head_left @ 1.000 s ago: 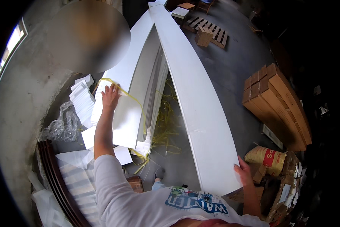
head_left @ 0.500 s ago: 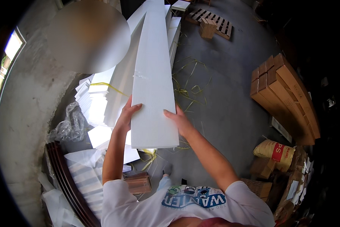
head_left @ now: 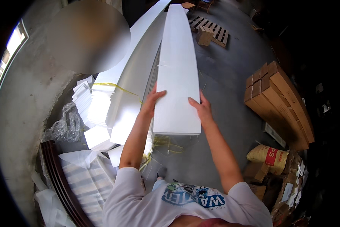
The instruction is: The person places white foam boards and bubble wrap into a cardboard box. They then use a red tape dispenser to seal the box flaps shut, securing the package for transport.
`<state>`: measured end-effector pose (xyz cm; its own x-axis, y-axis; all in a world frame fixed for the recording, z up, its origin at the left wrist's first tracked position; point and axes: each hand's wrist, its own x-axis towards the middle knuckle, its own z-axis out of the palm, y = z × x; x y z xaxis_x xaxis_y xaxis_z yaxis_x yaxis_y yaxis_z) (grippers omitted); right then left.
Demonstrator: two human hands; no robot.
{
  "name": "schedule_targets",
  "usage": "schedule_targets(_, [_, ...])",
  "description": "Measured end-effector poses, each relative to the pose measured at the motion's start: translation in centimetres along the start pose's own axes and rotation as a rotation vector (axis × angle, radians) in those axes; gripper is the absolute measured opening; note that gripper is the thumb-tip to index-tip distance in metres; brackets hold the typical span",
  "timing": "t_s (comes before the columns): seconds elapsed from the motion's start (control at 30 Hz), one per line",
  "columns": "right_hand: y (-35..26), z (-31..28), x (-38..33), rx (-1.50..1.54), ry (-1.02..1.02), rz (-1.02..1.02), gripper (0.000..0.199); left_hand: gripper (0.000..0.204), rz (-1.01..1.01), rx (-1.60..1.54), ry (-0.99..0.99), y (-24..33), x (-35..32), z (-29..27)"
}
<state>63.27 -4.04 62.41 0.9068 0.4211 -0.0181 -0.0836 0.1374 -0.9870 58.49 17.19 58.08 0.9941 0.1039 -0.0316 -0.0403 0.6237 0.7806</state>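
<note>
One long white board (head_left: 178, 75), extending away from the person, just right of the white stack (head_left: 100, 108); left hand (head_left: 151, 101) is pinching its left edge near the close end, thumb lying on top; right hand (head_left: 203, 109) is pinching the opposite edge likewise, fingers partly hidden; yellow strap (head_left: 105, 84) is crossing the stack; step in hand, by judgement: two-handed steering of the board; next move probably calling for even, level support.
</note>
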Motion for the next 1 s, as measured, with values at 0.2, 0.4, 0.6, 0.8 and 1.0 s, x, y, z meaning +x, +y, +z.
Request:
schedule_targets(0.2, [4.0, 1.9, -1.3, -0.179, 0.078, 0.002, 0.072, 0.058, 0.011, 0.078, 0.093, -2.4, -2.6, -2.5])
schedule_targets(0.4, [-0.5, -11.2, -12.6, -0.076, 0.1, 0.256, 0.062, 0.063, -0.274, 0.146, 0.238, -20.8, -3.7, 6.0])
schedule_targets(0.6, [4.1, -11.7, -12.2, -0.282, 0.14, 0.218, 0.05, 0.049, -0.316, 0.065, 0.377, -17.5, -6.4, 4.9])
schedule_targets(0.8, [11.9, -7.8, -12.9, 0.373, 0.13, 0.639, 0.031, 0.033, -0.235, 0.195, 0.274, -5.5, -7.1, 0.2])
schedule_targets(1.0, [18.5, -3.1, -12.9, 0.41, 0.064, 0.711, 0.029, 0.047, -0.154, 0.883, 0.304, 14.7, -10.7, -10.2])
